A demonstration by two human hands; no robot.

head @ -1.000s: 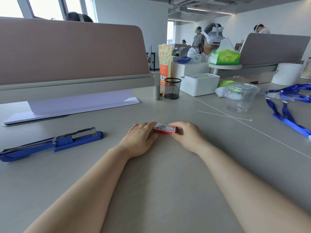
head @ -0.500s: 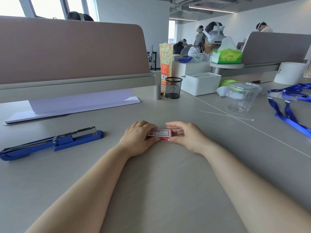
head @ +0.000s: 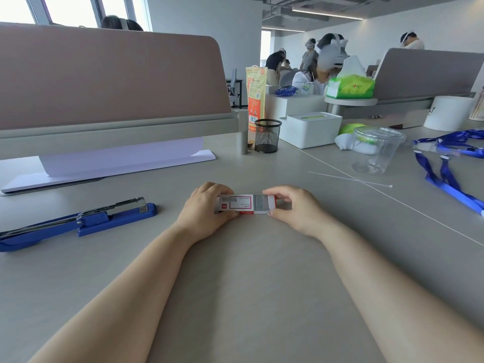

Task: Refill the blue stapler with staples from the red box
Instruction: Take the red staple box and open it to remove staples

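Note:
The small red box (head: 239, 204) lies on the grey desk between my hands. My left hand (head: 205, 212) grips its red-and-white sleeve. My right hand (head: 293, 205) pinches the inner tray (head: 272, 203), which is slid part-way out to the right. Grey rows of staples (head: 260, 202) show in the exposed part of the tray. The blue stapler (head: 78, 222) rests on the desk to the left, well apart from both hands, swung open flat with its metal staple channel facing up.
White paper (head: 110, 163) leans against the brown divider at the back left. A black mesh pen cup (head: 267, 136), a white box (head: 311, 128) and a clear plastic cup (head: 374, 150) stand behind. Blue lanyards (head: 450, 176) and a thin white stick (head: 351, 178) lie at right. Other people sit beyond.
The box has been turned label-up and its inner tray drawn out to the right by my right hand, uncovering the staples. The stapler has not moved.

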